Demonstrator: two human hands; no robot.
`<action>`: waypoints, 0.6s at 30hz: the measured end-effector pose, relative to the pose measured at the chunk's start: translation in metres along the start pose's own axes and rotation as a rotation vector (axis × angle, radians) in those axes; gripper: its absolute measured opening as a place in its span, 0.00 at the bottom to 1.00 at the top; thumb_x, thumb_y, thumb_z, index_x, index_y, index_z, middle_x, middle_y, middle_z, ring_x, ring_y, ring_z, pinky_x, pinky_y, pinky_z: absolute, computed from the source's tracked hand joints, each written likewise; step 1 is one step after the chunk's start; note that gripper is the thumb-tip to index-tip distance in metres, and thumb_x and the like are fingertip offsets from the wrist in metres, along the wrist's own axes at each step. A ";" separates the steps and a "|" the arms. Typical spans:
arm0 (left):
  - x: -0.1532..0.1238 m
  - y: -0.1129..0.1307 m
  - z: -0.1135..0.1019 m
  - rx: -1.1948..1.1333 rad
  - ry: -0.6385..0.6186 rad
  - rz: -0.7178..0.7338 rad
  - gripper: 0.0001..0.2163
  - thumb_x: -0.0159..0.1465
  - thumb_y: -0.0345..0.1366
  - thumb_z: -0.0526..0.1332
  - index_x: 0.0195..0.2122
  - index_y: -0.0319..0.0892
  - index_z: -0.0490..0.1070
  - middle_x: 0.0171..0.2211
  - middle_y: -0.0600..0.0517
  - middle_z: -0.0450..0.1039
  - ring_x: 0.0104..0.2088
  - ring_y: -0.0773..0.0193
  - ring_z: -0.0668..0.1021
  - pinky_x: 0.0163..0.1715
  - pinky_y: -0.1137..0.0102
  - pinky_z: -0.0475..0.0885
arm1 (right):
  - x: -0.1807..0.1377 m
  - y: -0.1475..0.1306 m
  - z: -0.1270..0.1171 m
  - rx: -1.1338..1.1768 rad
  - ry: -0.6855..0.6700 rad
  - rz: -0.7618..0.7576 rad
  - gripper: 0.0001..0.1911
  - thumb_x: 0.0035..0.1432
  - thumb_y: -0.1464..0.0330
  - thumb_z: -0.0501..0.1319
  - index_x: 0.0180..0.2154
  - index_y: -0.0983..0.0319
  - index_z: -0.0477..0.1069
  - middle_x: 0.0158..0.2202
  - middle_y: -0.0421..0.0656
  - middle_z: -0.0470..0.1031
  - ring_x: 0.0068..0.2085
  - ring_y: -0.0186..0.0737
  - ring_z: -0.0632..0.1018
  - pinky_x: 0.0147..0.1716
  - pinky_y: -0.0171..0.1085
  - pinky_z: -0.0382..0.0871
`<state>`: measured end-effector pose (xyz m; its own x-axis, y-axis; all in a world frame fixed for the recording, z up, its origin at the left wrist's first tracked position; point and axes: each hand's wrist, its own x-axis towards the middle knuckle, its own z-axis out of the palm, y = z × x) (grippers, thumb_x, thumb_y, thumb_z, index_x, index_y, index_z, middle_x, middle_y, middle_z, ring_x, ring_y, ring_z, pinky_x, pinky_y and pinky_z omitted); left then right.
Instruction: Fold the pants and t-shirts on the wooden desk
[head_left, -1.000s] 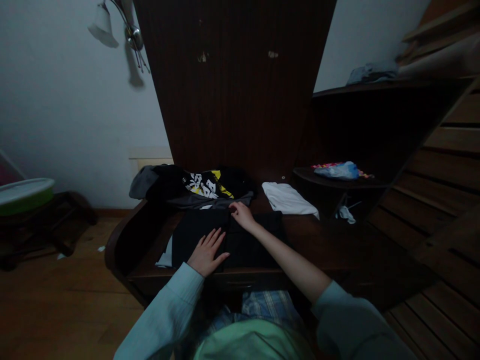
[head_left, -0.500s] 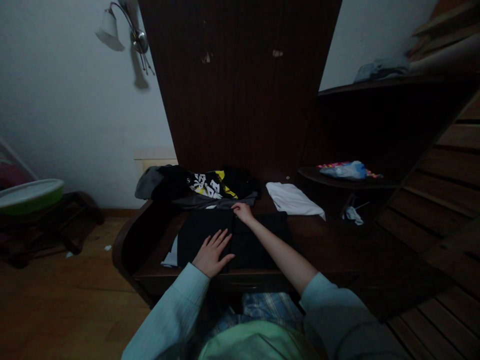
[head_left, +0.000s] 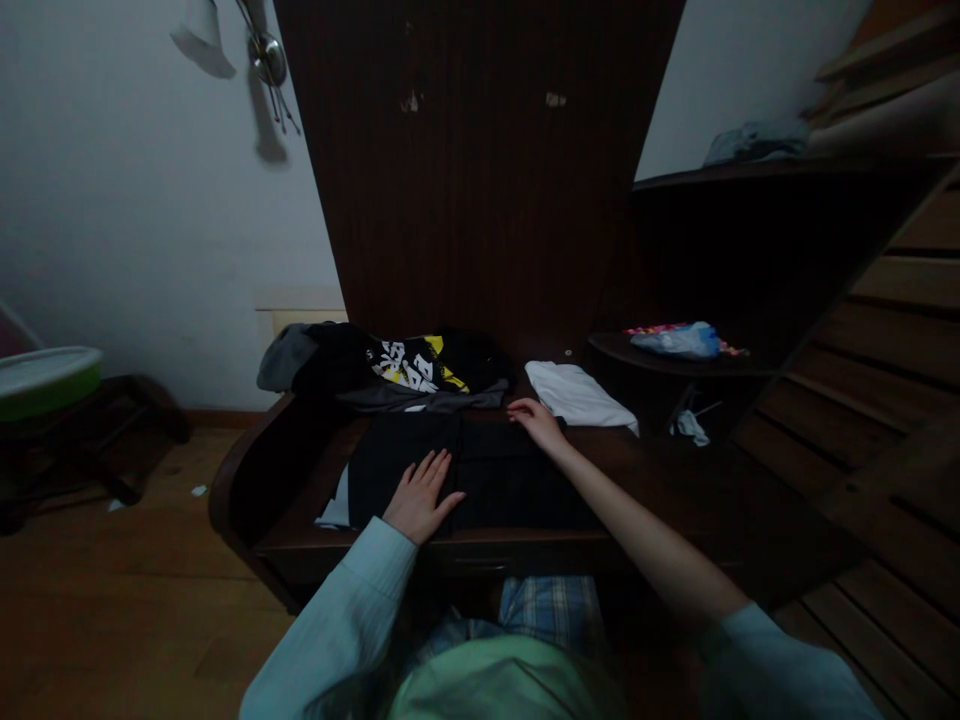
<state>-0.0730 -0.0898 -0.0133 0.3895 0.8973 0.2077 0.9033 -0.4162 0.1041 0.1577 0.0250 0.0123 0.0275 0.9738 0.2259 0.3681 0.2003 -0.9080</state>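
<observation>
A black garment with a pale grey part at its left end lies flat on the dark wooden bench top. My left hand rests palm down on its left half, fingers stretched and apart. Along the garment's far edge is my right hand, its fingers bent together in a pinch at the cloth; the exact grip is hard to make out. Behind lies a heap of dark clothes with a black shirt bearing white and yellow print. A folded white cloth sits just beyond my right hand.
A tall dark panel rises behind the bench, which has a curved left end. To the right, a corner shelf carries a plastic packet. A green basin stands on a low stool at far left.
My right hand has moved right along the garment's far edge, from its middle toward the white cloth. My left hand stays flat on the garment. The view has shifted slightly.
</observation>
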 end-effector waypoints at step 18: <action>0.001 0.004 -0.004 0.026 -0.048 -0.026 0.27 0.62 0.51 0.41 0.59 0.41 0.48 0.60 0.48 0.50 0.60 0.59 0.53 0.54 0.57 0.54 | -0.047 0.022 -0.067 -0.530 -0.089 0.149 0.17 0.44 0.54 0.57 0.18 0.61 0.67 0.22 0.42 0.72 0.27 0.41 0.73 0.25 0.34 0.61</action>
<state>-0.0693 -0.0909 -0.0092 0.3737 0.9139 0.1584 0.9172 -0.3895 0.0834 0.2264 -0.0240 0.0055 0.0448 0.9974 0.0570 0.7840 0.0003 -0.6208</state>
